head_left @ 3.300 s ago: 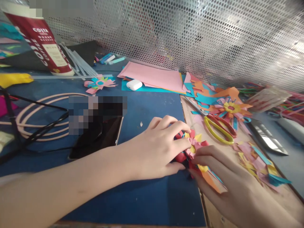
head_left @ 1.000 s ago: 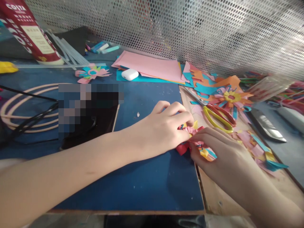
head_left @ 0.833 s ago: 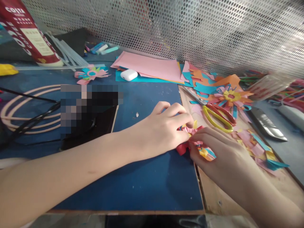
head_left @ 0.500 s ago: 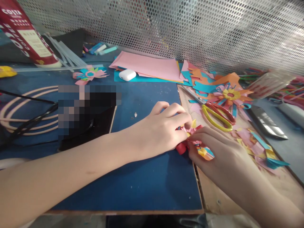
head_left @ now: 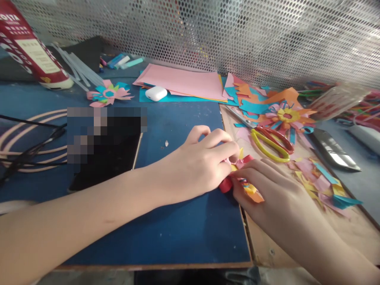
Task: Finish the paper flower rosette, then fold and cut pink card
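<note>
The paper flower (head_left: 226,185) was held on or just above the counter (head_left: 184,233), on the near side of the scissors (head_left: 253,125). Tearing or creasing seemed the likeliest fault, had the left hand (head_left: 212,156) and right hand (head_left: 268,182), both pinching it, pulled unevenly; a slackened grip might have let its layers slip. Curled red showed, with pink and yellow; the hands covered the rest.
</note>
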The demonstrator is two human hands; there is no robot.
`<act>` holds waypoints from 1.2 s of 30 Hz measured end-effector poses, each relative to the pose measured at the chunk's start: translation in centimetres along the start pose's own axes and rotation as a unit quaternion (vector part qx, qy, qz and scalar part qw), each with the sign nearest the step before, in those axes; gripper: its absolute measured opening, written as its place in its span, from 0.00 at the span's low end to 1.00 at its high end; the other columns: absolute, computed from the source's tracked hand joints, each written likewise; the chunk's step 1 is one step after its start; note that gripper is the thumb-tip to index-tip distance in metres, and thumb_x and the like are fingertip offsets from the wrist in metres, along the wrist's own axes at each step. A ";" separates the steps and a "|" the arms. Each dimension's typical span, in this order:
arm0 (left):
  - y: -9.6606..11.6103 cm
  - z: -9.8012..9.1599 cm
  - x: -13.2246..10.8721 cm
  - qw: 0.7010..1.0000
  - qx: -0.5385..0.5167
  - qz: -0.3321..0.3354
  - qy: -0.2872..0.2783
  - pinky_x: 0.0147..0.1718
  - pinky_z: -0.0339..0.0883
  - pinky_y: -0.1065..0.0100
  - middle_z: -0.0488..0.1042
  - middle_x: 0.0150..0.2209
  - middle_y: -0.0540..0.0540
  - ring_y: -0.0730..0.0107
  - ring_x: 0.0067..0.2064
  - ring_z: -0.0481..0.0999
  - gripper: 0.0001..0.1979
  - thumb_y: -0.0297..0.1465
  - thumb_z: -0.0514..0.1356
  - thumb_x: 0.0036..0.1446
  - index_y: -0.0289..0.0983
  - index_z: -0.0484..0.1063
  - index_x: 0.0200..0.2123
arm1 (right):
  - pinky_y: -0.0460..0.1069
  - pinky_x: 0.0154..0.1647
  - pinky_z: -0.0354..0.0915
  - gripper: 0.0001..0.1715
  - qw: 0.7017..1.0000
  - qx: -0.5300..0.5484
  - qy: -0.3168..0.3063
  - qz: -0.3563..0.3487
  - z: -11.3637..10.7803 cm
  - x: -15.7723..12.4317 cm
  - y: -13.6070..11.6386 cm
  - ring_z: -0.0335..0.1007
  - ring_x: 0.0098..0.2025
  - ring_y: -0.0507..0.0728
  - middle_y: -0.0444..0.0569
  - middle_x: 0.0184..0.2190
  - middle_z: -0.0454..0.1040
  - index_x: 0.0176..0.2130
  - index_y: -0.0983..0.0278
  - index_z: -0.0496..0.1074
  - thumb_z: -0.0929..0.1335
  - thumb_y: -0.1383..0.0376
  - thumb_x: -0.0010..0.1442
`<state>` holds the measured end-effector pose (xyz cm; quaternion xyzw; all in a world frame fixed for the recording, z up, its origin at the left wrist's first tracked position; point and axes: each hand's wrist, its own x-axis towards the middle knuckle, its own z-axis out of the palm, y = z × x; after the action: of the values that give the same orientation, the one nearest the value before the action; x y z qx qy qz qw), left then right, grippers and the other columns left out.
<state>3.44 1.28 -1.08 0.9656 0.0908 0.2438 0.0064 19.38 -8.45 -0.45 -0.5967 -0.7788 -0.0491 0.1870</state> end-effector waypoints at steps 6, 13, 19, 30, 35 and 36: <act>0.3 -0.2 0.1 1.000 0.020 0.011 0.008 0.48 0.52 0.59 0.70 0.45 0.45 0.63 0.50 0.62 0.09 0.29 0.51 0.61 0.38 0.71 0.33 | 0.54 0.38 0.66 0.08 0.999 -0.018 0.024 -0.010 0.2 -0.5 0.1 0.67 0.35 0.58 0.50 0.28 0.70 0.31 0.65 0.71 0.63 0.69 0.58; 0.2 -0.3 0.1 1.000 0.023 0.016 -0.007 0.49 0.51 0.59 0.70 0.45 0.44 0.63 0.50 0.61 0.10 0.28 0.50 0.61 0.38 0.71 0.33 | 0.55 0.38 0.65 0.11 0.999 -0.037 0.004 -0.014 -0.1 -0.6 -0.2 0.68 0.36 0.59 0.52 0.30 0.72 0.30 0.64 0.72 0.62 0.69 0.58; -0.1 -0.4 0.2 1.000 -0.010 0.011 -0.009 0.49 0.52 0.58 0.69 0.45 0.45 0.62 0.50 0.62 0.11 0.28 0.50 0.61 0.39 0.72 0.31 | 0.55 0.37 0.64 0.10 0.998 -0.060 0.002 -0.020 -0.3 -0.8 -0.5 0.68 0.37 0.60 0.54 0.34 0.72 0.32 0.65 0.74 0.62 0.69 0.55; -0.3 -2.1 -0.3 0.997 -0.056 -0.035 -0.031 0.50 0.50 0.53 0.68 0.47 0.41 0.55 0.51 0.61 0.09 0.34 0.57 0.52 0.37 0.71 0.36 | 0.54 0.35 0.63 0.11 0.994 -0.096 -0.008 -0.043 -0.6 -0.5 -0.7 0.67 0.37 0.61 0.54 0.32 0.72 0.33 0.65 0.74 0.62 0.69 0.54; -0.5 -1.2 -0.5 0.997 -0.054 -0.041 -0.038 0.50 0.49 0.51 0.68 0.45 0.40 0.53 0.51 0.60 0.16 0.40 0.60 0.49 0.36 0.69 0.38 | 0.54 0.33 0.62 0.12 0.996 -0.081 -0.013 -0.042 -0.9 -0.4 -1.3 0.66 0.34 0.60 0.54 0.30 0.71 0.34 0.65 0.74 0.62 0.68 0.54; -0.5 -1.2 -0.5 0.997 -0.052 -0.044 -0.037 0.50 0.49 0.51 0.68 0.45 0.40 0.53 0.51 0.60 0.15 0.39 0.60 0.49 0.36 0.69 0.38 | 0.53 0.33 0.62 0.12 0.996 -0.072 -0.015 -0.040 -1.0 -0.4 -1.4 0.66 0.33 0.59 0.53 0.29 0.71 0.33 0.64 0.74 0.62 0.68 0.55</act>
<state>2.38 1.67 -0.32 0.9674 0.1200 0.2114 0.0706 18.38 -9.52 0.57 -0.5780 -0.7991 -0.1033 0.1292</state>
